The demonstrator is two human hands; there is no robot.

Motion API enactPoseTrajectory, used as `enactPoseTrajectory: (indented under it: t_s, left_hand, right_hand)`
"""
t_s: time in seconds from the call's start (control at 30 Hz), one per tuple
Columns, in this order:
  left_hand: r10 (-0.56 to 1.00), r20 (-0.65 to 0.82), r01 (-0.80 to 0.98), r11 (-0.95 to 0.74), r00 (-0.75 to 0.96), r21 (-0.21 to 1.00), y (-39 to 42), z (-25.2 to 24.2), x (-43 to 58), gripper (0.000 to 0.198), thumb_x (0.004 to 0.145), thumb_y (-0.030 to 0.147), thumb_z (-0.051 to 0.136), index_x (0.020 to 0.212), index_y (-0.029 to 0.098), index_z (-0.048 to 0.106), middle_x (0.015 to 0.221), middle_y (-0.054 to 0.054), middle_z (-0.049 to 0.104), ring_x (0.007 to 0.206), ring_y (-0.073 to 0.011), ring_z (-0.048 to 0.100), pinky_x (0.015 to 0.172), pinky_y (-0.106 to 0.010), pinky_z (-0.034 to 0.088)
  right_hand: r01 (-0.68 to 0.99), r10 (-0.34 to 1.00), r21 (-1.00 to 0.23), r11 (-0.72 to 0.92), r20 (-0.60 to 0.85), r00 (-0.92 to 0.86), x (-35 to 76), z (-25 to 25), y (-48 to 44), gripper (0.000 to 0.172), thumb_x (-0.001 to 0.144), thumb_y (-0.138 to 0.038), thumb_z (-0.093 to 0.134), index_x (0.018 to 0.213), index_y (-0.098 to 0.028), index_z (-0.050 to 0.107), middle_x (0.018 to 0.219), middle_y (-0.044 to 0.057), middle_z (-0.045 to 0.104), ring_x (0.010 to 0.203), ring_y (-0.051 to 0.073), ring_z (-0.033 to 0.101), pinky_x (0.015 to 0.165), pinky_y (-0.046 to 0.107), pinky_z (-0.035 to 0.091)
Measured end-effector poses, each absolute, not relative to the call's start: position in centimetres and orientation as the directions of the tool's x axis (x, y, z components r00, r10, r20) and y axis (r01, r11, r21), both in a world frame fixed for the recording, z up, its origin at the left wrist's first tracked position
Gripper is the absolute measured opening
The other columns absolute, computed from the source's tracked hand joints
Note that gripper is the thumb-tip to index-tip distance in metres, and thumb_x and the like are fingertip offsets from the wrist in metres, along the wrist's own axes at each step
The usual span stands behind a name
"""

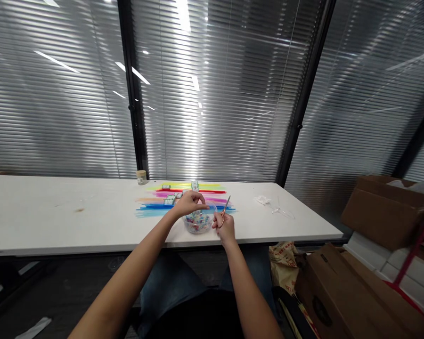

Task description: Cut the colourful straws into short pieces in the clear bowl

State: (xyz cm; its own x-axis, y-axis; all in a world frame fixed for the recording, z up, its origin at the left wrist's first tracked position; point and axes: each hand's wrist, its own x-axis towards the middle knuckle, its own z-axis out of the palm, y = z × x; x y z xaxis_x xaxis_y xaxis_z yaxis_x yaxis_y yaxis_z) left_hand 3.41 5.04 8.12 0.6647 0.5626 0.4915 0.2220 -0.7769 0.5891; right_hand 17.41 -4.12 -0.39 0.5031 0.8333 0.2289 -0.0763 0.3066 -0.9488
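On the white table a clear round bowl [198,227] holds many small coloured pieces. Over the bowl's left and upper side is my left hand [191,203], its fingers bent and pinched together; whatever they hold is too small to make out. My right hand [224,226], at the bowl's right edge, is closed around a pair of scissors [226,205] with the blades pointing up and away. Behind the bowl lie bundles of coloured sticks, blue [151,206], pink, red [212,191] and yellow [176,184], with pale paper bands round some of them.
A small lidded jar [141,178] stands at the table's back edge. Crumpled white material [263,200] and a thin clear loop [282,212] lie to the right. Cardboard boxes [385,207] and a printed bag [283,263] are beside the table at the right.
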Motion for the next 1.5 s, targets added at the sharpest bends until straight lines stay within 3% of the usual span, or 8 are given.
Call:
enactPoseTrajectory:
  t_s: [0.17,0.4,0.53,0.73,0.87,1.1,1.3,1.5]
  left_hand:
    - [0.569,0.434,0.255,-0.764,0.698,0.592,4.7,8.4,3.5,0.043,0.065,0.052,0.073,0.055,0.014,0.057,0.045,0.007,0.029,0.046,-0.0064,0.028,0.046,-0.021,0.019]
    - [0.497,0.394,0.165,-0.757,0.773,0.632,4.1,8.8,3.4,0.048,0.081,0.052,0.058,0.051,0.014,0.054,0.047,0.002,0.041,0.046,-0.0079,0.035,0.045,-0.022,0.025]
    - [0.466,0.397,0.124,-0.757,0.790,0.641,4.1,9.0,3.3,0.047,0.084,0.052,0.052,0.062,0.012,0.063,0.050,0.002,0.042,0.048,-0.0084,0.036,0.046,-0.022,0.025]
    - [0.456,0.398,-0.050,-0.606,0.796,0.794,5.2,8.4,3.1,0.047,0.089,0.051,0.045,0.076,0.010,0.064,0.051,0.005,0.032,0.048,-0.0076,0.030,0.050,-0.022,0.026]
    - [0.479,0.416,-0.168,-0.477,0.773,0.862,5.7,8.4,3.0,0.046,0.089,0.048,0.043,0.080,0.008,0.065,0.051,0.005,0.032,0.049,-0.0081,0.029,0.050,-0.023,0.023]
    - [0.499,0.468,-0.326,-0.347,0.730,0.879,6.4,8.3,2.5,0.045,0.086,0.048,0.045,0.090,0.008,0.065,0.056,0.001,0.040,0.052,-0.0095,0.034,0.051,-0.024,0.027]
    - [0.542,0.413,-0.332,-0.247,0.732,0.911,7.1,7.7,2.5,0.048,0.081,0.054,0.049,0.092,0.009,0.064,0.060,0.003,0.036,0.048,-0.0063,0.024,0.043,-0.019,0.015]
    - [0.569,0.412,-0.331,-0.245,0.712,0.911,6.7,8.0,2.3,0.046,0.081,0.053,0.053,0.093,0.010,0.063,0.061,0.004,0.031,0.049,-0.0058,0.021,0.042,-0.018,0.011]
  right_hand:
    - [-0.066,0.833,-0.951,0.301,0.229,0.504,17.4,-0.5,-4.0,0.029,0.074,-0.039,0.058,0.055,-0.018,0.052,0.037,-0.003,0.051,0.027,0.007,0.031,0.034,0.021,0.027]
    - [-0.077,0.836,-0.949,0.304,0.227,0.500,17.4,-0.3,-4.2,0.029,0.074,-0.039,0.059,0.055,-0.019,0.052,0.037,-0.004,0.051,0.027,0.007,0.031,0.034,0.021,0.027]
    - [-0.080,0.838,-0.950,0.303,0.225,0.497,17.3,-0.2,-4.2,0.029,0.073,-0.039,0.058,0.055,-0.018,0.052,0.037,-0.004,0.051,0.027,0.007,0.031,0.034,0.021,0.027]
    - [-0.108,0.842,-0.951,0.289,0.199,0.502,17.3,0.0,-4.3,0.028,0.071,-0.039,0.060,0.054,-0.018,0.052,0.036,-0.004,0.050,0.028,0.006,0.030,0.035,0.021,0.025]
    - [-0.117,0.844,-0.953,0.280,0.186,0.504,17.3,-0.1,-4.3,0.028,0.071,-0.038,0.060,0.054,-0.018,0.052,0.037,-0.004,0.050,0.028,0.006,0.031,0.034,0.021,0.025]
    - [-0.131,0.854,-0.950,0.284,0.189,0.485,17.5,-0.3,-4.2,0.028,0.073,-0.038,0.060,0.054,-0.017,0.053,0.037,-0.004,0.050,0.029,0.006,0.032,0.033,0.020,0.024]
    - [-0.131,0.854,-0.953,0.272,0.177,0.489,17.4,0.0,-4.3,0.028,0.072,-0.038,0.060,0.054,-0.017,0.053,0.037,-0.004,0.050,0.029,0.006,0.032,0.033,0.020,0.024]
    - [-0.124,0.855,-0.955,0.271,0.180,0.486,17.4,0.1,-4.6,0.028,0.072,-0.038,0.060,0.055,-0.017,0.053,0.038,-0.004,0.051,0.029,0.006,0.032,0.034,0.020,0.024]
